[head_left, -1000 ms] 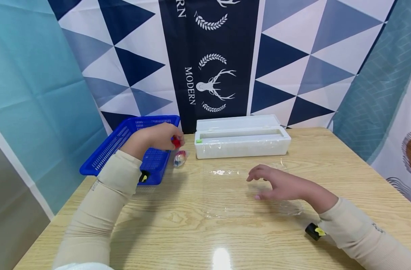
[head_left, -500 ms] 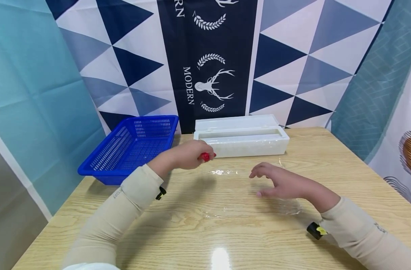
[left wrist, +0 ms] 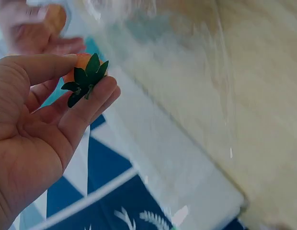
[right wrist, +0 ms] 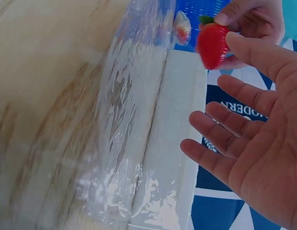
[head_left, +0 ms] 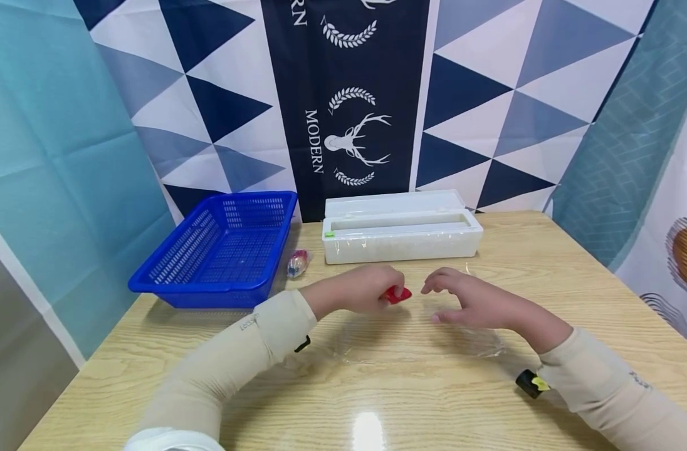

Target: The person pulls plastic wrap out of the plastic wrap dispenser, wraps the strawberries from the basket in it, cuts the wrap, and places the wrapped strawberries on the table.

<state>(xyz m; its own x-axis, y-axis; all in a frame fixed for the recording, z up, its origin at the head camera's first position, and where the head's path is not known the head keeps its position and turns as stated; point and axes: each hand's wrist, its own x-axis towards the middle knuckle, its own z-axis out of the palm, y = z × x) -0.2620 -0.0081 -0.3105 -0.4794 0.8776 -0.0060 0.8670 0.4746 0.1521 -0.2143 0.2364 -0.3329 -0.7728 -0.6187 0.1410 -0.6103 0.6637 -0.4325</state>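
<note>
My left hand (head_left: 372, 288) pinches a red strawberry (head_left: 397, 295) above the middle of the table. In the left wrist view its green leaves (left wrist: 87, 79) show between thumb and fingers. Just right of the berry is my right hand (head_left: 470, 300), its fingers loosely spread and holding nothing. A small gap separates this hand from the strawberry in the head view. Beneath both hands a sheet of clear plastic film (right wrist: 122, 105) lies on the table; its edges are hard to make out. The right wrist view shows the berry's pointed body facing my right hand.
A blue perforated basket (head_left: 197, 287) stands at the back left. Beside it lies a small film-wrapped item (head_left: 298, 263), red and pale. A long white box (head_left: 402, 245) with its lid raised sits at the back, before a patterned curtain (head_left: 360, 75).
From beside the basket, my left hand has carried the strawberry right and toward me, up to the right hand. The right hand has stayed nearly still.
</note>
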